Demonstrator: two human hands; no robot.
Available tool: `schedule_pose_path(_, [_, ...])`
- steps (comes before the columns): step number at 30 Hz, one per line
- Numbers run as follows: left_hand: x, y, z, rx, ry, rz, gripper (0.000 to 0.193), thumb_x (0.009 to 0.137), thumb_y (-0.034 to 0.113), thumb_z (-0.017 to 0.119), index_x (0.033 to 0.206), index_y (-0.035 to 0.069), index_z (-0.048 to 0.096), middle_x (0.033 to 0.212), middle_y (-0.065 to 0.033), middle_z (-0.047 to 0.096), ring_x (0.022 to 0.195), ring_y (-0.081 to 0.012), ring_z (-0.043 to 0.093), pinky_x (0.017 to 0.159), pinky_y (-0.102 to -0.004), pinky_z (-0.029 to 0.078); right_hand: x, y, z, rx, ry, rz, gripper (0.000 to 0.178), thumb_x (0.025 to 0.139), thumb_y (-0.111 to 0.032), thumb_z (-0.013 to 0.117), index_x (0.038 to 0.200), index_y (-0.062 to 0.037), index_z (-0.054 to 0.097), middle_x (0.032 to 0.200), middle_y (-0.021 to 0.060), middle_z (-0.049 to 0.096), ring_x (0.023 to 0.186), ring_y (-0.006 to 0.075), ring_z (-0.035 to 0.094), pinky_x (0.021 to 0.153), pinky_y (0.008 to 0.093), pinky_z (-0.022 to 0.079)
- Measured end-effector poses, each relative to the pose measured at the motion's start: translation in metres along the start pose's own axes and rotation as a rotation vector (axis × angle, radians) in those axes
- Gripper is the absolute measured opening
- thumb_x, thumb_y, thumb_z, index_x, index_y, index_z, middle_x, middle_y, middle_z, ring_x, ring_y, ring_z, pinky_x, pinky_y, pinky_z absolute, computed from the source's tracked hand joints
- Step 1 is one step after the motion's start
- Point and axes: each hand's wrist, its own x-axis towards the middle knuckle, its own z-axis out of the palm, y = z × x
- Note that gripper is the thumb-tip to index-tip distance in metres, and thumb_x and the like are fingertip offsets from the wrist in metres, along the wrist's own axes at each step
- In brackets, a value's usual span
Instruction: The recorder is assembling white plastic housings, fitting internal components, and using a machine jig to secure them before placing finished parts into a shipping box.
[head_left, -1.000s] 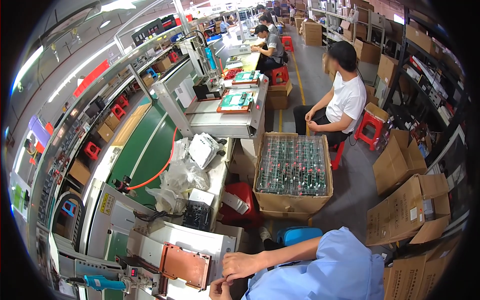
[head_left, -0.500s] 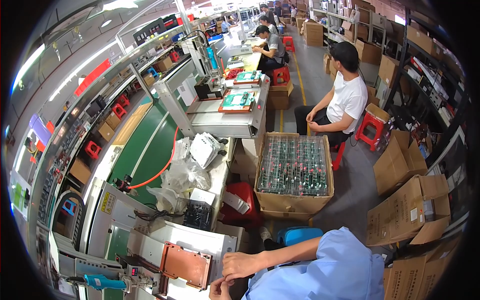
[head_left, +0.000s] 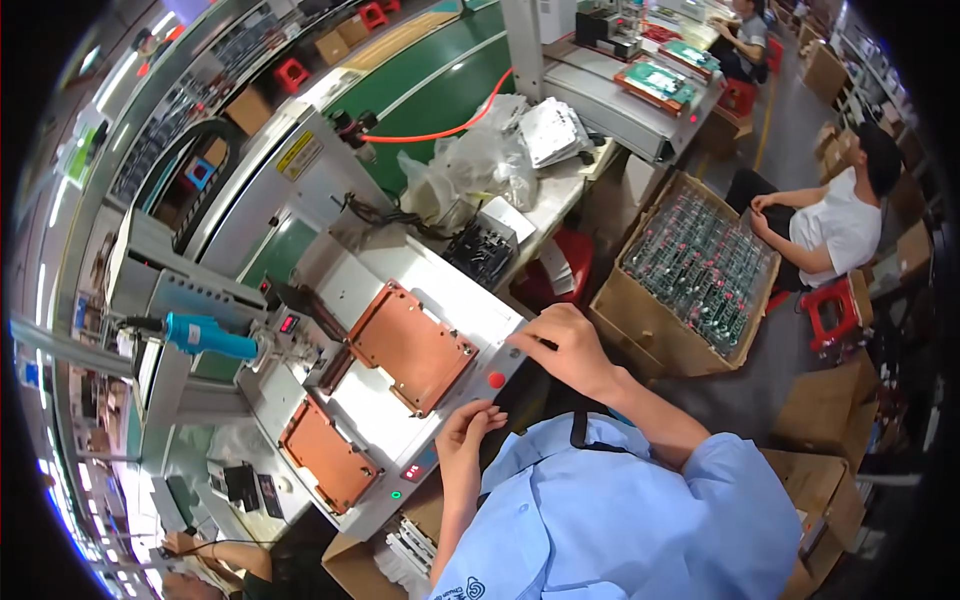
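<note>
My right hand (head_left: pixel 568 347) is held at the front rail of a white bench machine (head_left: pixel 395 255), its fingers bent in and close to a small round silver button (head_left: pixel 514 352). Nothing shows in its grip. Lower and to the left, my left hand (head_left: pixel 466 432) hovers by the same rail with loosely curved fingers apart and nothing in them. A red button (head_left: pixel 495 380) sits on the rail between the hands. Two copper-coloured fixture plates, an upper one (head_left: pixel 410 345) and a lower one (head_left: pixel 328 455), lie on the machine bed without boards on them.
A blue electric screwdriver (head_left: pixel 210 335) is mounted at the machine's left. Right of me stands a carton (head_left: pixel 640 320) of circuit boards, with a seated person (head_left: pixel 825 225) beyond. Plastic bags (head_left: pixel 480 165) and a box of black parts (head_left: pixel 485 250) lie behind the bed. Another person's arm (head_left: pixel 225 555) shows lower left.
The view has swung left and down, bringing the lower fixture plate into sight. My hands, close together before, are now apart, the right one farther up along the rail.
</note>
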Motion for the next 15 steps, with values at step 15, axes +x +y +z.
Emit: schedule_pose_path(15, [0.004,0.006,0.000,-0.133,-0.096,-0.047,0.024,0.096,0.011,0.051,0.112,-0.004,0.058,0.097,-0.0110,0.064,0.092,-0.0178,0.063,0.088,-0.0293,0.049,-0.015,0.004,-0.001,1.661,-0.326,0.849,0.032,0.097,-0.029,0.051,0.086,-0.0015,0.063,0.076,0.0020,0.060,0.073,0.0084,0.054,0.072,0.0228,0.044])
